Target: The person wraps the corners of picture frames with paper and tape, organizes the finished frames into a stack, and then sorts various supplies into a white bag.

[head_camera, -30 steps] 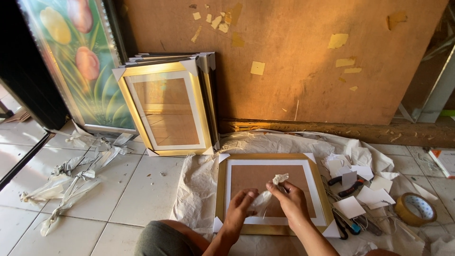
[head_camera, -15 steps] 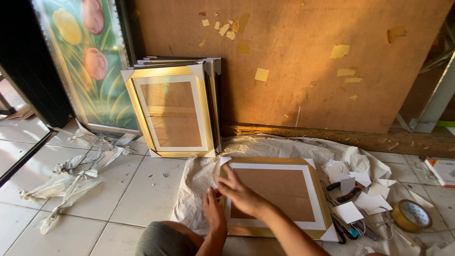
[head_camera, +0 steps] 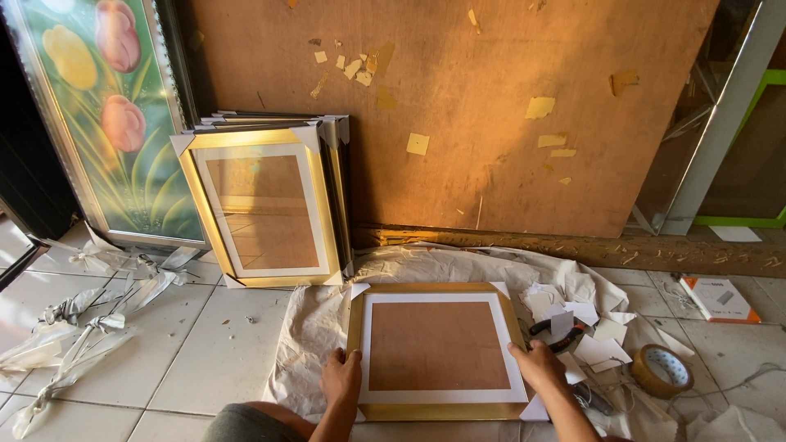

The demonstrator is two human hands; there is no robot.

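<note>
A gold picture frame [head_camera: 436, 288] with a white mat and brown backing lies flat on a pale cloth [head_camera: 458, 263] on the tiled floor. White paper corner guards sit on its corners. My left hand [head_camera: 341, 378] grips the frame's near left edge. My right hand [head_camera: 538, 365] grips its right edge near the bottom corner. Both hands hold the frame from opposite sides.
A stack of similar gold frames [head_camera: 262, 205] leans on a brown board [head_camera: 458, 106] behind. A flower painting [head_camera: 106, 106] stands at the left. Cut white paper pieces [head_camera: 585, 327], a tape roll [head_camera: 663, 370] and an orange booklet [head_camera: 719, 298] lie right; crumpled plastic strips [head_camera: 90, 319] left.
Both hands left the middle of the frame, where they held a small white scrap, and spread out to its left and right edges. The view shifted slightly.
</note>
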